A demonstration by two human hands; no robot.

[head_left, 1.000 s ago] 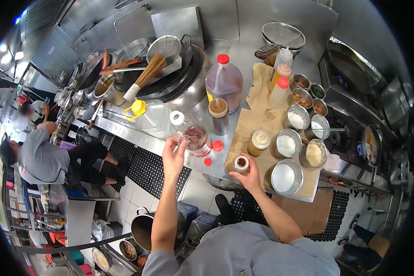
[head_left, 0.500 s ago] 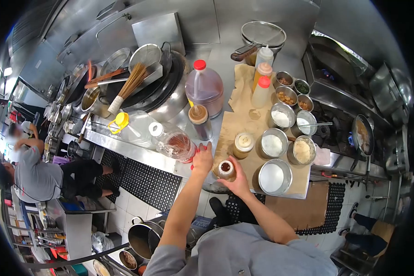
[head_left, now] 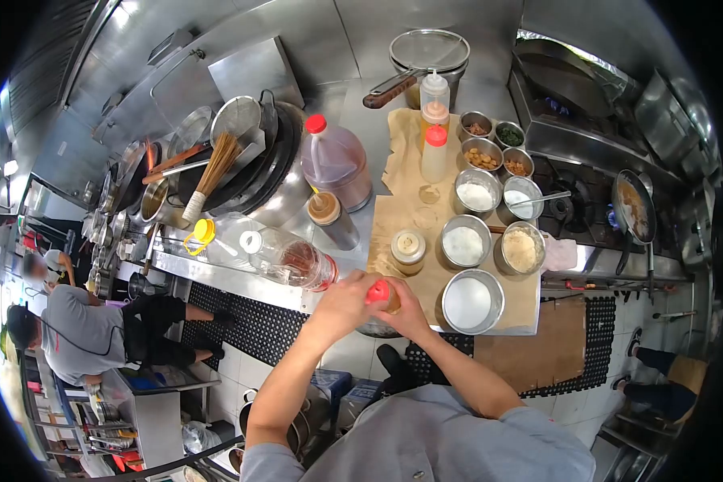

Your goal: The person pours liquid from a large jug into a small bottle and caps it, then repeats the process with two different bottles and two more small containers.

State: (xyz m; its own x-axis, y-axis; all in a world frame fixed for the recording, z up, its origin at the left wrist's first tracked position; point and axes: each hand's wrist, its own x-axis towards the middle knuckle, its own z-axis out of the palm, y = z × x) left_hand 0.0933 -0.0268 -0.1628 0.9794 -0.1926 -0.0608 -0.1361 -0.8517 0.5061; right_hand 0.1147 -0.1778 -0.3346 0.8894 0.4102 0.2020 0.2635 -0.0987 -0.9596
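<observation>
Close to the counter's front edge, my right hand [head_left: 408,315] is wrapped round a small squeeze bottle [head_left: 394,302], mostly hidden by my fingers. My left hand [head_left: 347,304] has its fingers closed on a red cap [head_left: 377,292] at the bottle's mouth. To the left of my hands lies a large clear plastic bottle [head_left: 289,261] with some reddish contents. A jar with a pale top [head_left: 408,247] stands just beyond my right hand on the brown paper [head_left: 381,241]. Behind my left hand is a brown-topped squeeze bottle [head_left: 333,218].
Steel bowls [head_left: 472,301] of powders and small toppings line the paper's right side. A big jug with a red cap [head_left: 336,161] and several squeeze bottles [head_left: 435,153] stand farther back. At right is a stove with a pan [head_left: 635,217]; at left, a co-worker [head_left: 80,325].
My left hand has moved from beside the large clear bottle to the small bottle, bringing the red cap onto its mouth. The small bottle's top was uncovered before.
</observation>
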